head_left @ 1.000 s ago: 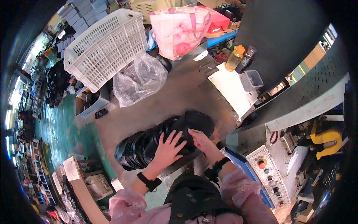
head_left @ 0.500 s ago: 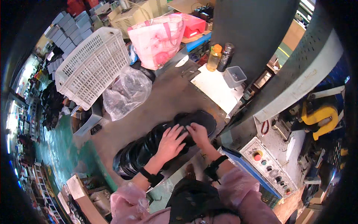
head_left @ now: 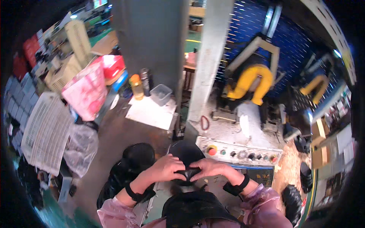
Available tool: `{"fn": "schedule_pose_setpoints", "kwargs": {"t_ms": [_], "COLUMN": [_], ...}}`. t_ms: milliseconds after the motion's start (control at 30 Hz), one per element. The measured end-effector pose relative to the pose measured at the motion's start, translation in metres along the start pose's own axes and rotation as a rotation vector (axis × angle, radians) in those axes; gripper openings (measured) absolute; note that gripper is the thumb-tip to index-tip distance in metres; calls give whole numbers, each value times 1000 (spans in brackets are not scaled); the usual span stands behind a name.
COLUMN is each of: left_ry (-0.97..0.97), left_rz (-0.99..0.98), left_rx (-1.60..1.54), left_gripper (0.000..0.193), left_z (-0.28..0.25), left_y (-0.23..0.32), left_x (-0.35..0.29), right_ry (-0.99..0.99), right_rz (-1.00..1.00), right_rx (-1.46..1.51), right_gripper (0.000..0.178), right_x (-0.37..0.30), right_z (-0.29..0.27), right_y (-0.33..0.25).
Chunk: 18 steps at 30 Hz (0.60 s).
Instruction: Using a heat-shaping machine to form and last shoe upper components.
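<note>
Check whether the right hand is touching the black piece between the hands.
Touching. In the head view, the right hand has its fingertips on the near part of the black piece, overlapping it with no visible gap.

Left hand point(head_left: 167, 168) + right hand point(head_left: 208, 168) both got near edge of black piece point(head_left: 186, 152) pinched. Black pile point(head_left: 138, 156) off left, button panel point(head_left: 237, 154) just past right hand.
</note>
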<state>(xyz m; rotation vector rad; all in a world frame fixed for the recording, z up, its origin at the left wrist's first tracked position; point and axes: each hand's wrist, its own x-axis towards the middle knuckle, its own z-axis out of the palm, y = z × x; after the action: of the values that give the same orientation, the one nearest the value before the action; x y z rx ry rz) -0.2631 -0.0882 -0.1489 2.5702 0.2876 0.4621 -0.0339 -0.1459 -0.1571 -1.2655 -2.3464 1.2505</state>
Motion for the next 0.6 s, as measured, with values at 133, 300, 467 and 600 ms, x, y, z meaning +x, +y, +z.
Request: {"fn": "schedule_pose_setpoints", "kwargs": {"t_ms": [133,300,467,600], "left_ry": [-85,-357,-477,-392], "left_rz": [-10,-77,-43,20], "left_rx": [2,-14,120,157], "left_gripper": [32,48,34,26], "left_z": [42,96,151,191], "left_y": [24,52,91,108], "left_x": [50,117,192,230], "right_ry": [-46,339,393,516], "right_rz": [236,185,442,539], "right_rx": [-43,-352,-404,-394], "right_gripper": [40,30,34,33], "right_x": [-65,-145,-224,-270], "right_z": [-4,1,-2,11], "right_y": [28,34,72,102]}}
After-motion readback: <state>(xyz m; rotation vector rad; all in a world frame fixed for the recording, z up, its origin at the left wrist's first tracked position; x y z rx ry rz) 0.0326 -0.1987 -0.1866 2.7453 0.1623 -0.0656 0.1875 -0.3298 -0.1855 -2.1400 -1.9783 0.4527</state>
